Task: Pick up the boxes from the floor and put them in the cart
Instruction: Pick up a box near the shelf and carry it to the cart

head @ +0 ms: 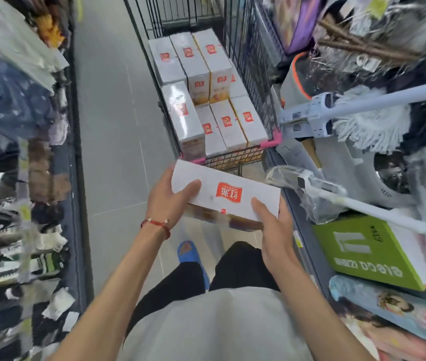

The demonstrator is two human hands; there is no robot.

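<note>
My left hand [166, 198] is clamped on the near-left end of the box [226, 194], thumb flat across the white top, fingers going under where I can't see them. My right hand [275, 230] does the same at the near-right corner: thumb on top, palm vs. the end, fingers wrapped round out of sight. The box is up off the floor [113, 126], roughly level btw both hands, red logo up, its far edge just short of the near rim of the cart [274, 140]. I read this as the carry-to-cart step: pickup done, drop-in not yet. The cart sits straight ahead in the aisle, already loaded. The stacked boxes [222, 126] fill what I can see of it, in rows w/ tops at diff. levels. Nxt move, imo: raise the box over the near rim, then set it on the lower row closest to me, since I see no bare cart bottom. Both hands should stay firm till it's seated, as uneven tops could tip it. A mop [368, 126] and a green carton [370, 254] crowd the shelf on the right, near the cart, so the right elbow wants tucking in.
</note>
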